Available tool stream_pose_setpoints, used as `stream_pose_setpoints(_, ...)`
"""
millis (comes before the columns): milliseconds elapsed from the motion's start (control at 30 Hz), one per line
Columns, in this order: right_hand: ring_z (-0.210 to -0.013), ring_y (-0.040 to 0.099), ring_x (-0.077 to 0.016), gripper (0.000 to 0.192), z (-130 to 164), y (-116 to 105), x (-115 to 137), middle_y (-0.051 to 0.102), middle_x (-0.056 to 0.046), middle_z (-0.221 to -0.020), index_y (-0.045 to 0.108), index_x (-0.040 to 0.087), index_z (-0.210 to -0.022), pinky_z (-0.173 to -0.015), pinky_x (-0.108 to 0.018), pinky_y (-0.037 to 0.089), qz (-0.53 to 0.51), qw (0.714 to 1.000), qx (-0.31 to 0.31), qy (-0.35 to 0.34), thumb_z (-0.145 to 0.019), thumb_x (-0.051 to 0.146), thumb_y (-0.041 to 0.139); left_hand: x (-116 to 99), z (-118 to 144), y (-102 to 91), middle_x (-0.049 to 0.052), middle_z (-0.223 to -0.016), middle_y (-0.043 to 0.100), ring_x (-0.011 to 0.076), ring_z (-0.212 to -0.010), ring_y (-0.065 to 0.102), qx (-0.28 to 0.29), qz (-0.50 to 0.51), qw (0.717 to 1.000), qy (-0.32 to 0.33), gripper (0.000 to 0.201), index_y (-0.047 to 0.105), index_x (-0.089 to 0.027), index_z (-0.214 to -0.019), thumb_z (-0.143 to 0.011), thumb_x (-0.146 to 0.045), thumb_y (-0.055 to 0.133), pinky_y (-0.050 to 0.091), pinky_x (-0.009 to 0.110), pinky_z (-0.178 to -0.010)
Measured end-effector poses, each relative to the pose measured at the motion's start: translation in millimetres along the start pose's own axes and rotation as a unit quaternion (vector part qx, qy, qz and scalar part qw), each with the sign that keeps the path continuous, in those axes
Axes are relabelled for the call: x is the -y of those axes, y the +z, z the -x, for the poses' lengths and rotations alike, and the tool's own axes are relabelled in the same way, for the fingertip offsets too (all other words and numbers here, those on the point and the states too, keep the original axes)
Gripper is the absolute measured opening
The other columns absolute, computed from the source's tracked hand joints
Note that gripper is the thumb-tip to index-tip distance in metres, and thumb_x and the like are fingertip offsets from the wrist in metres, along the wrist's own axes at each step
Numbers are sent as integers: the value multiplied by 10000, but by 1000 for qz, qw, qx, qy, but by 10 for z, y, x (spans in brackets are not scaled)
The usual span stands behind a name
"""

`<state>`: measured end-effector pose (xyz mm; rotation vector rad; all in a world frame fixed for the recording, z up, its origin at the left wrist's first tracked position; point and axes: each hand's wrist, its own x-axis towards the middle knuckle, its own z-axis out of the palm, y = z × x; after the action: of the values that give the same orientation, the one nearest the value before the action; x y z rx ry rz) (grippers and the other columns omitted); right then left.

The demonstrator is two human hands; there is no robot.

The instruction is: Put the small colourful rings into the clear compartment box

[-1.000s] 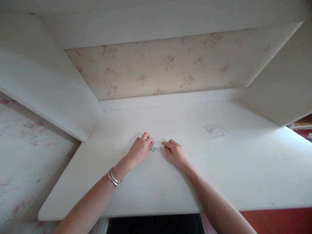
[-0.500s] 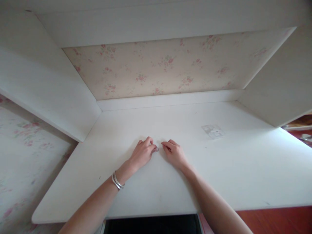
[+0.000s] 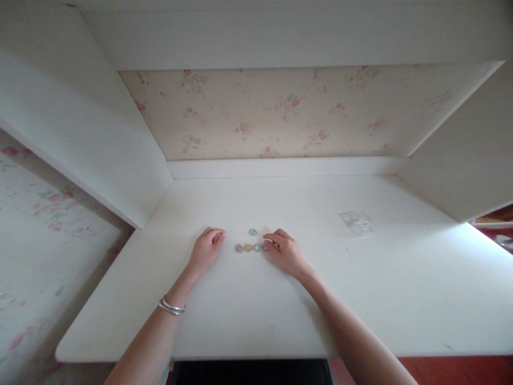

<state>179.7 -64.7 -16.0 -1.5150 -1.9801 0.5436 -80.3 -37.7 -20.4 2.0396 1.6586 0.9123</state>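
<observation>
Down on the white desk, both bare hands rested palm-down near its middle. A short row of small coloured rings lay between them, set side by side and running from 9 o'clock to 3 o'clock; their exact colours were too small to tell beyond pinkish, yellowish and greenish tints. One more ring, a lone pale ring, sat just beyond the row at its 12 o'clock, apart from it.

The right hand lay at the row's 3 o'clock end, its fingers loosely curled, with the fingertips touching or just beside the last ring there; whether they pinched it I could not tell. The left hand lay at the row's 9 o'clock side, near but clear of the nearest ring, fingers bent under in a loose curl and grasping nothing that showed. Two thin silver bangles circled the left wrist.

Well off toward 2 o'clock from the hands, a small clear packet lay flat on the desk. At 12 o'clock stood a back panel of floral wallpaper, framed by white side boards. Reddish floor showed past the desk's near edge at 5 o'clock.
</observation>
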Motion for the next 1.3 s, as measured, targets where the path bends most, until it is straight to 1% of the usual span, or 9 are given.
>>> stream_pose_setpoints(133, -723, 571, -110, 240, -250, 19, 72, 585, -16, -956, 651, 309, -1048, -663, -222, 402, 77, 995, 45, -36, -878, 293, 482, 24, 7, 3, 22, -825, 618, 135, -728, 564, 13, 20, 1000, -8, 272, 644, -185, -896, -880, -356, 434, 451, 257, -705)
stream_pose_setpoints(267, -691, 561, -104, 216, -475, 30, 105, 577, -6, -925, 681, 317, -963, -614, -214, 375, 139, 983, 93, -77, -880, 297, 482, 44, 5, -17, 25, -849, 628, 137, -741, 569, 20, 35, 999, -9, 253, 648, -185, -893, -875, -336, 447, 453, 259, -712)
stream_pose_setpoints(433, -683, 561, -97, 214, -555, 75, 162, 584, -1, -917, 691, 305, -907, -588, -203, 354, 160, 976, 112, -94, -870, 235, 492, 49, 7, -25, 26, -859, 633, 139, -761, 578, 30, 47, 998, -7, 232, 652, -191, -889, -871, -308, 452, 455, 258, -715)
stream_pose_setpoints(600, -718, 569, -102, 221, -513, 80, 200, 594, -7, -938, 688, 286, -908, -625, -205, 378, 146, 980, 91, -96, -873, 208, 485, 39, 6, -31, 26, -848, 630, 143, -763, 584, 37, 34, 999, -3, 241, 656, -197, -874, -874, -311, 444, 455, 260, -719)
stream_pose_setpoints(733, -757, 575, -114, 235, -440, 0, 163, 597, -18, -914, 682, 275, -948, -690, -220, 409, 109, 990, 34, -85, -904, 269, 451, 45, 8, -27, 21, -837, 628, 135, -736, 580, 40, 29, 999, -7, 242, 657, -199, -862, -877, -311, 443, 449, 252, -692)
stream_pose_setpoints(867, -741, 573, -123, 246, -265, -73, 93, 597, -33, -894, 682, 247, -948, -707, -234, 430, 62, 995, -7, -83, -910, 306, 446, 43, 12, -28, 17, -828, 625, 134, -733, 574, 50, 18, 999, -6, 243, 655, -203, -861, -877, -316, 441, 436, 246, -678)
stream_pose_setpoints(933, -734, 572, -127, 255, -150, -87, 70, 596, -38, -892, 679, 242, -948, -705, -240, 435, 53, 995, -9, -82, -914, 313, 437, 40, 17, -32, 15, -837, 625, 135, -744, 573, 52, 14, 999, -2, 240, 650, -204, -871, -877, -318, 439, 432, 244, -683)
stream_pose_setpoints(1067, -720, 569, -120, 259, 38, -95, 58, 592, -30, -900, 673, 258, -959, -689, -235, 434, 66, 994, 13, -82, -920, 300, 421, 35, 22, -39, 13, -845, 627, 136, -755, 571, 54, 6, 998, 8, 236, 644, -207, -882, -877, -309, 432, 428, 246, -698)
stream_pose_setpoints(1300, -707, 566, -108, 259, 127, -56, 11, 584, -16, -889, 673, 275, -987, -657, -220, 426, 108, 989, 35, -96, -920, 289, 424, 27, 25, -41, 20, -854, 635, 144, -766, 577, 54, -11, 998, 9, 248, 647, -207, -879, -878, -321, 427, 430, 249, -716)
